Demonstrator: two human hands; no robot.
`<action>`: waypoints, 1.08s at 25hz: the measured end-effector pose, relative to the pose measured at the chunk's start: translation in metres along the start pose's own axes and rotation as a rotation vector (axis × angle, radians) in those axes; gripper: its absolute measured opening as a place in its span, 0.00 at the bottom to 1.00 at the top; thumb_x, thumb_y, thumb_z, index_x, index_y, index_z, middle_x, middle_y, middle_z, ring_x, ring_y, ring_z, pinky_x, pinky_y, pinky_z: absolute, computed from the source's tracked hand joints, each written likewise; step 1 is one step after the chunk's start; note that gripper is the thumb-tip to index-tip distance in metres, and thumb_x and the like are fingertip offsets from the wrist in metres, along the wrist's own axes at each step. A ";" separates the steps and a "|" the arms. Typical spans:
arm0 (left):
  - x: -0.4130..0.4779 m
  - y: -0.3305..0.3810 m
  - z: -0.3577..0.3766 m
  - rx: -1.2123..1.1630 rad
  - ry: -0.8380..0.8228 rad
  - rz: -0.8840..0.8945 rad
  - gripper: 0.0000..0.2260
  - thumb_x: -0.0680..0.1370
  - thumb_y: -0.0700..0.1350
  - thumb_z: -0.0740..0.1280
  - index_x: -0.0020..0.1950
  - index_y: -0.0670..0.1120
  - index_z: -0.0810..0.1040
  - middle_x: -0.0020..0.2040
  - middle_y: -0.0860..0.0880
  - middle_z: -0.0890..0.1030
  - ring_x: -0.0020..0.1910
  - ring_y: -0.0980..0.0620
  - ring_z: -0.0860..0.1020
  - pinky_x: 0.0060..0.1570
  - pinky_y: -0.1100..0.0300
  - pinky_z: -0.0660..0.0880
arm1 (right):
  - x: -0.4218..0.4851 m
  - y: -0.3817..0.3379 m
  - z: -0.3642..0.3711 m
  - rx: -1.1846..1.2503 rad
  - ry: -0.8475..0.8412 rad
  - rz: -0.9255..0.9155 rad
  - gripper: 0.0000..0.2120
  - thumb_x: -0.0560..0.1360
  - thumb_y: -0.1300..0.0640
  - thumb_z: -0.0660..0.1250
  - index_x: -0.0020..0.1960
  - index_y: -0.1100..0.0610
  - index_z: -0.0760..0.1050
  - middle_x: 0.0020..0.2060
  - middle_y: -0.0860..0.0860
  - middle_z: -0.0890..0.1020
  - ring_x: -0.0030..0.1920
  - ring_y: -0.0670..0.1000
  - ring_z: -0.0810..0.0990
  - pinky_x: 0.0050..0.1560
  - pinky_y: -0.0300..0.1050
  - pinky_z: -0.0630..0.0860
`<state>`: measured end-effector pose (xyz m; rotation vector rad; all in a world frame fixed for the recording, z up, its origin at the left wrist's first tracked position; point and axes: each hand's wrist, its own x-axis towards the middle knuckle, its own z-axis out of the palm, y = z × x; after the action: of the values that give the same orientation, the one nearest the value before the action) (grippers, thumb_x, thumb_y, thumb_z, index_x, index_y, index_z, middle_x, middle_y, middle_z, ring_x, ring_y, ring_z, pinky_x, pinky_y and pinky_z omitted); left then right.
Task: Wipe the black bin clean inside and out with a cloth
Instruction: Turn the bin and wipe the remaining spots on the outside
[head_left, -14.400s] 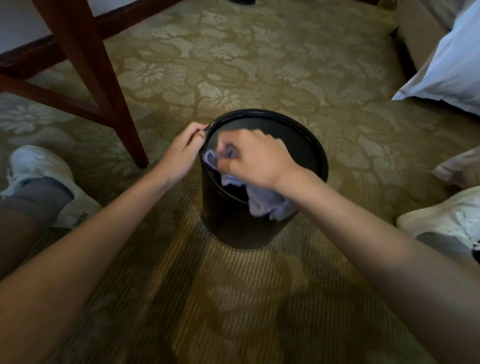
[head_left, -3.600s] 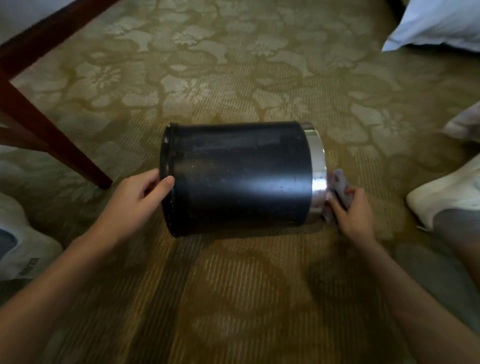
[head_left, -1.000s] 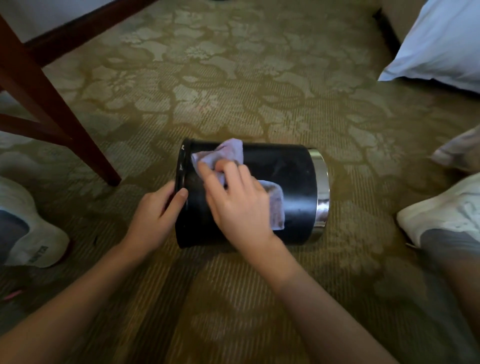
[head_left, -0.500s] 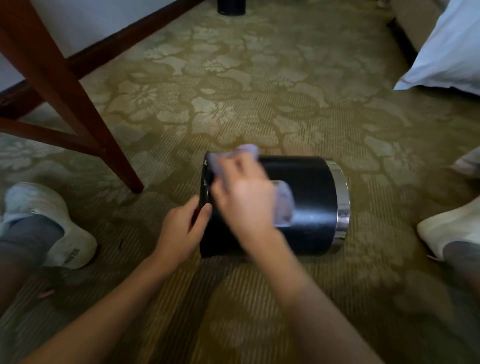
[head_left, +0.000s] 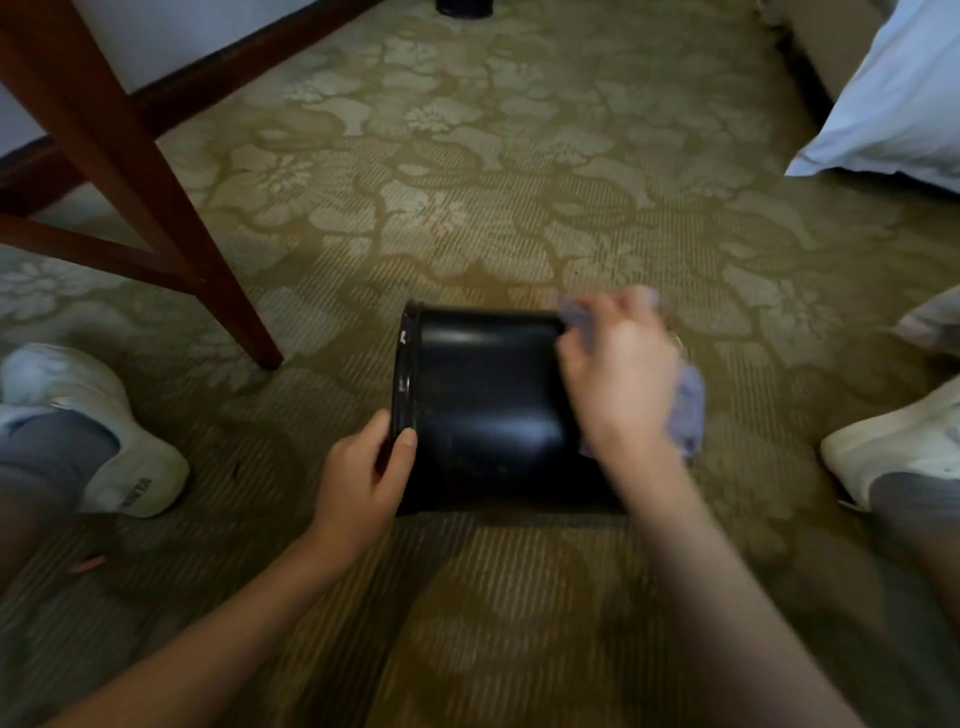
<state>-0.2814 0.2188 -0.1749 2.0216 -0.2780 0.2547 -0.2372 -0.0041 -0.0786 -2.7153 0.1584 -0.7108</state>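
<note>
The black bin (head_left: 488, 410) lies on its side on the patterned carpet (head_left: 467, 208), with its open rim (head_left: 402, 374) to the left. The left hand (head_left: 363, 473) has its grip clamped on the near part of the rim, thumb on the outer wall. The right hand (head_left: 618, 379), motion-blurred, arches over the bin's right end, its grip seemingly closed on a bunched lavender cloth (head_left: 688, 410) against the wall.

Found open carpet (head_left: 493, 208) beyond the black bin (head_left: 488, 410), broad across the middle. Noted wooden leg (head_left: 171, 223) planted near its left end, left shoe (head_left: 114, 457) farther out that side, right shoe (head_left: 898, 447) off its right end, pillow (head_left: 893, 104) closing the far right corner.
</note>
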 end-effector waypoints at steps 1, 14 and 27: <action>-0.002 -0.001 -0.001 0.032 -0.001 0.015 0.14 0.80 0.53 0.57 0.46 0.46 0.76 0.35 0.52 0.78 0.32 0.53 0.78 0.27 0.61 0.71 | -0.010 -0.036 0.013 0.034 -0.021 -0.110 0.12 0.73 0.56 0.67 0.56 0.55 0.79 0.54 0.57 0.77 0.48 0.60 0.79 0.36 0.49 0.72; -0.001 0.009 -0.012 0.112 -0.078 0.069 0.16 0.80 0.55 0.56 0.43 0.44 0.74 0.33 0.53 0.75 0.32 0.55 0.76 0.29 0.67 0.68 | -0.014 0.107 -0.041 0.168 0.178 0.285 0.14 0.77 0.55 0.67 0.63 0.54 0.77 0.57 0.51 0.77 0.55 0.50 0.78 0.54 0.36 0.70; 0.235 -0.003 0.003 -0.201 -0.083 -0.439 0.11 0.81 0.42 0.62 0.39 0.47 0.76 0.29 0.52 0.78 0.34 0.56 0.73 0.36 0.62 0.69 | 0.025 -0.084 0.102 0.159 0.187 -0.313 0.13 0.75 0.60 0.68 0.59 0.58 0.80 0.47 0.55 0.80 0.44 0.54 0.79 0.33 0.48 0.73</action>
<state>-0.0566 0.1979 -0.1087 1.8405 0.0895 -0.1286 -0.1636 0.0992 -0.1224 -2.5438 -0.2759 -1.0190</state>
